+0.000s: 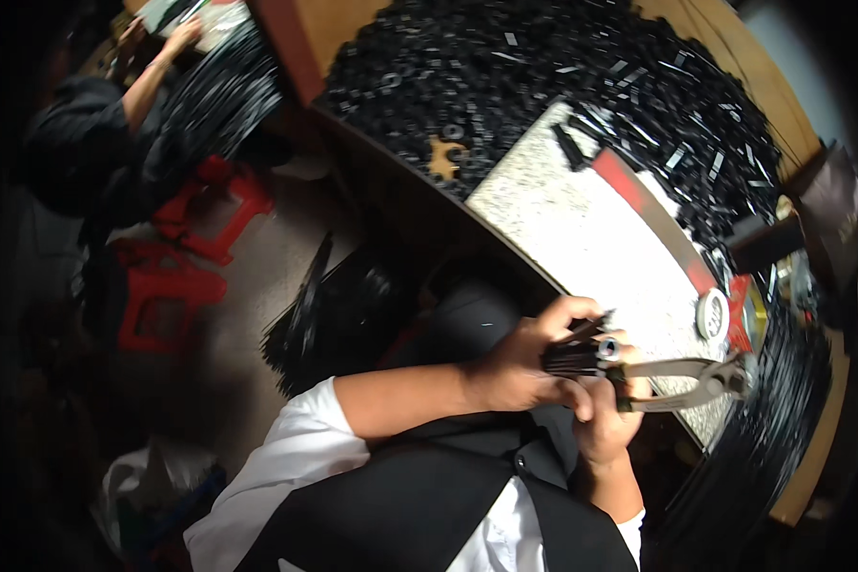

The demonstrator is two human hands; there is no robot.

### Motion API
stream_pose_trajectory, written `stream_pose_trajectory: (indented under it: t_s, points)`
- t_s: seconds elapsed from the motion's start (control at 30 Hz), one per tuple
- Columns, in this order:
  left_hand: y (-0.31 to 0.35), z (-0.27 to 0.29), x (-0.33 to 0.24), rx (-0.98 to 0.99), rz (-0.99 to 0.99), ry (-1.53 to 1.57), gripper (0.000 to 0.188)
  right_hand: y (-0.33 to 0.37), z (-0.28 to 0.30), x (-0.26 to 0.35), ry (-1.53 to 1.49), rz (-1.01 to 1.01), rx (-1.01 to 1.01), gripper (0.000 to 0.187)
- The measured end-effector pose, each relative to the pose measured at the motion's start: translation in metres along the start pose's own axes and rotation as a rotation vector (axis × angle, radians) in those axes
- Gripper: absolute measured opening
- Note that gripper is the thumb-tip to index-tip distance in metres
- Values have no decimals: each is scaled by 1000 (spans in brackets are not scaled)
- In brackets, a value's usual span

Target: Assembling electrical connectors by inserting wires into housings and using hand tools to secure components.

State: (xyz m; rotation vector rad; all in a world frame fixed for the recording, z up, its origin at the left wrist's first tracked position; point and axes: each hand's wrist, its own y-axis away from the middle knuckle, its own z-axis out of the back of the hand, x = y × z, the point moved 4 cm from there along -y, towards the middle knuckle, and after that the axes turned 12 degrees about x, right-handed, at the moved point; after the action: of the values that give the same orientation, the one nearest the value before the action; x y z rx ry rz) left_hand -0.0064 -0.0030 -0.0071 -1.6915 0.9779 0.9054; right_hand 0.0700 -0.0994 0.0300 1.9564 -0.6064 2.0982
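Note:
My left hand [513, 370] is closed round a bundle of thin dark strips [568, 359] held in front of my body. Close against it, my right hand [604, 427] is wrapped on a pair of metal pliers [713, 383], whose head points right over the corner of the speckled board [591, 224]. A small shiny round piece [608, 349] shows at the end of the bundle; I cannot tell what it belongs to. Some fingers of both hands overlap and are partly hidden.
A heap of small black pieces [534, 57] covers the far table. A red-edged metal bar [653, 214] and a white round roll [712, 315] lie on the board. Long black strips [772, 429] lie at right. Red stools [172, 296] and another person [95, 143] are at left.

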Motion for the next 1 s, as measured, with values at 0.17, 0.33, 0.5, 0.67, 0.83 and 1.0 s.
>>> stream_pose_trajectory:
  t_s: [0.17,0.33,0.5,0.67,0.83,1.0]
  points:
    - [4,2,0,-13,24,-110,55,-2,0,3,62,123,93,15]
    - [-1,-3,2,149,3,-101,89,-3,0,9,203,232,118,14]
    - [2,0,5,132,222,153,90,-6,3,14,282,310,177,13]
    - [7,9,19,69,-15,79,103,-12,9,16,306,29,264,22]
    - [8,24,-7,122,48,170,93,4,34,21,460,-207,407,42]
    - [9,34,-9,115,81,202,87,23,50,39,1064,-4,472,80]
